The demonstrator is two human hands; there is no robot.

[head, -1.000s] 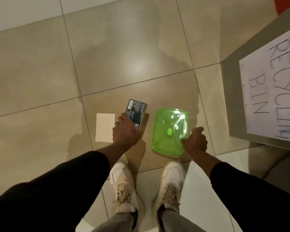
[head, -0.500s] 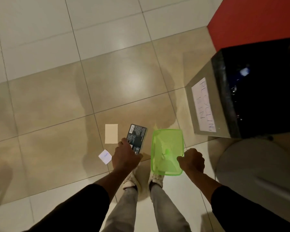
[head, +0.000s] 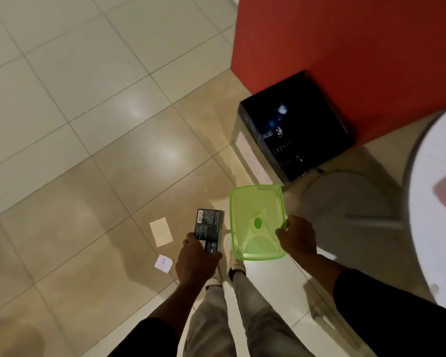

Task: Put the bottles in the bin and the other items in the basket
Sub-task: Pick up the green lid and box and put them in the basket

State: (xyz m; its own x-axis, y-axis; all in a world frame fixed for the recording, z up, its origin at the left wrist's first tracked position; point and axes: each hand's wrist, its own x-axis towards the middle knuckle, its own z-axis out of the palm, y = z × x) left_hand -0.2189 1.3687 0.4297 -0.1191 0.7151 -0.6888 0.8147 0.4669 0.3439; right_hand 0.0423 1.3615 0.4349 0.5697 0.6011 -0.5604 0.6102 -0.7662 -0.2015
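My left hand grips a small black box with printed text and a barcode, held above the floor. My right hand holds a translucent green plastic container by its right rim, just right of the box. The recycling bin, grey with a black liner and a paper label on its side, stands ahead to the right; a bottle lies inside it. No basket is in view.
A beige card and a small white slip lie on the tiled floor left of my feet. A red wall rises behind the bin. A round white table with a grey base stands at the right.
I have straightened up from a crouch, lifting the black box and the green container off the floor. The view has risen and swung right, bringing the bin's open top and the white table into sight.
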